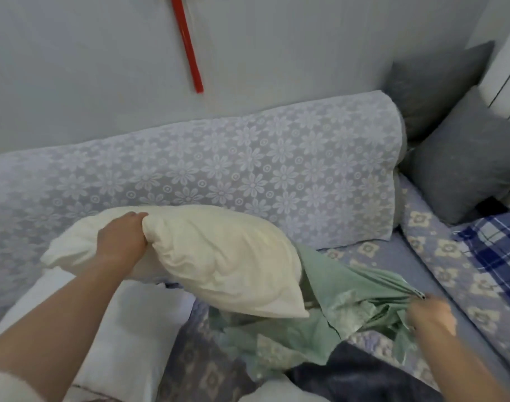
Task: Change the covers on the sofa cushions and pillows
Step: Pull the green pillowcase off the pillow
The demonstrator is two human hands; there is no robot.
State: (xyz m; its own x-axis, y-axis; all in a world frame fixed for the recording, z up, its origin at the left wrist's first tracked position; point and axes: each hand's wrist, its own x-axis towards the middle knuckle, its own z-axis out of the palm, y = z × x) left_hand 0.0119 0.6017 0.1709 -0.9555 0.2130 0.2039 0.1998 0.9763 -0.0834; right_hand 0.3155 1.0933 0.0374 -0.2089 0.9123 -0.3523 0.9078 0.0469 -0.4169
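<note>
Gripping from nearest out: my right hand (432,313) is blurred but looks pinched on the green cover (343,303), by its edge, pulling it taut. Cover's thin, limp, prob. slippery; grab the opening hem, not mid-cloth. My left hand (122,242) clutches the bare pillow (213,256) w/ fingers dug into its top, 1 corner just at the cover's mouth, held above the seat. Pillow's light, squashy, so bunch a handful. Behind: sofa back (219,169), 2 grey cushions (462,166) far right.

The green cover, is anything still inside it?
The white pillow is almost entirely out of the green cover; whether its lower right corner is still tucked in is unclear. The cover's crumpled folds hide whatever else is inside.
</note>
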